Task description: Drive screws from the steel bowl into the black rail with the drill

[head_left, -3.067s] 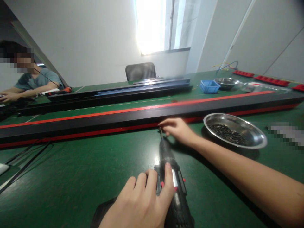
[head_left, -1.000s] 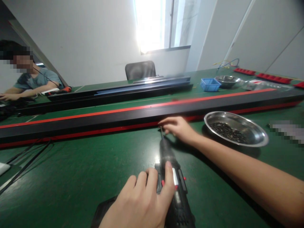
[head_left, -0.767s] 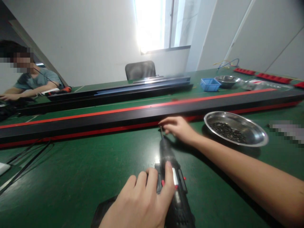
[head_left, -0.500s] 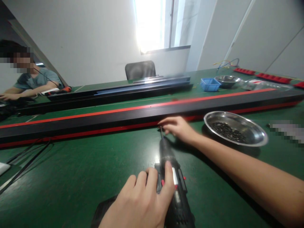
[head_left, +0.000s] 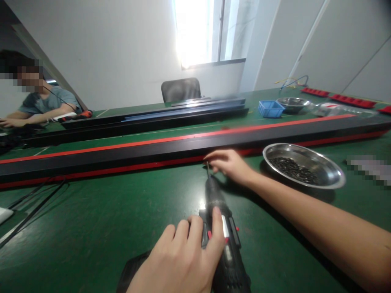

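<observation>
My left hand (head_left: 183, 252) is wrapped round a black power screwdriver (head_left: 227, 248), its thumb lying along the top of the body. The tool lies low over the green table, and its thin bit points away from me at the lower red edge of a long black bar (head_left: 146, 151). Beside the bit's tip, my right hand (head_left: 229, 165) has its fingers bent together against that red edge; what they hold, if anything, is hidden. Close to my right forearm is a steel bowl (head_left: 331, 175) of small dark screws.
Behind the bar lie more long dark profiles (head_left: 152, 120), a blue bin (head_left: 270, 109), a second steel bowl (head_left: 292, 103) and red strips (head_left: 352, 101). Black cables (head_left: 36, 209) are at the left. A person (head_left: 50, 101) sits at the far left; a chair (head_left: 181, 90) stands behind the table.
</observation>
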The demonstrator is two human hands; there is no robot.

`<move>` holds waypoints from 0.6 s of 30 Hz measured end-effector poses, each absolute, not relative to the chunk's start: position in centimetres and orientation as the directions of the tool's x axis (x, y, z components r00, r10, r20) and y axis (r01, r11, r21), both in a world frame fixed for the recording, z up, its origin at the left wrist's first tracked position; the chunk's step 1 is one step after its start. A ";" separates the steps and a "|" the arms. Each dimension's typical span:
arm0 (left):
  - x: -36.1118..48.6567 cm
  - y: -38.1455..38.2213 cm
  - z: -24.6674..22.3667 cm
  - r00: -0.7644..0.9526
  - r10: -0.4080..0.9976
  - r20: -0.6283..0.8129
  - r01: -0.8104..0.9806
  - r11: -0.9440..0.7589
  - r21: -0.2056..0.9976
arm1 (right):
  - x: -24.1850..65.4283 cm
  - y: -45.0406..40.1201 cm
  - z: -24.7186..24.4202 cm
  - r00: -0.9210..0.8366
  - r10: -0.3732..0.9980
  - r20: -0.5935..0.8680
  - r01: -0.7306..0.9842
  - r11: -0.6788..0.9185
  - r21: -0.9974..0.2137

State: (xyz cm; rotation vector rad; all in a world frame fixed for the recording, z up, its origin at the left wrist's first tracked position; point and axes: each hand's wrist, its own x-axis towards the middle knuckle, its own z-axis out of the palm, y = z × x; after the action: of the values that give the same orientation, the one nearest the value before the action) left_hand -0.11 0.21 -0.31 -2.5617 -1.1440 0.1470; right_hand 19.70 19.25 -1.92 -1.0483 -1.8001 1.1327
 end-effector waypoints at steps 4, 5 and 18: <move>0.0 0.2 -0.2 0.666 0.745 0.036 0.710 -0.619 -0.336 | 19.6 19.2 -1.9 -0.384 0.904 0.189 0.223 0.289 -0.931; 0.0 0.2 -0.2 0.666 0.745 0.035 0.711 -0.619 -0.336 | 19.6 19.2 -1.8 -0.386 0.903 0.186 0.223 0.287 -0.931; 0.0 0.3 -0.2 0.665 0.747 0.021 0.707 -0.619 -0.342 | 19.6 19.3 -2.8 -0.404 0.891 0.206 0.201 0.306 -0.930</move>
State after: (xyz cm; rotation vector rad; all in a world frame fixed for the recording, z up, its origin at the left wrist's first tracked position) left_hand 0.01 0.27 -0.24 -2.5611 -1.1551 0.1757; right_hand 19.63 19.32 -2.79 -0.9798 -1.8062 1.1346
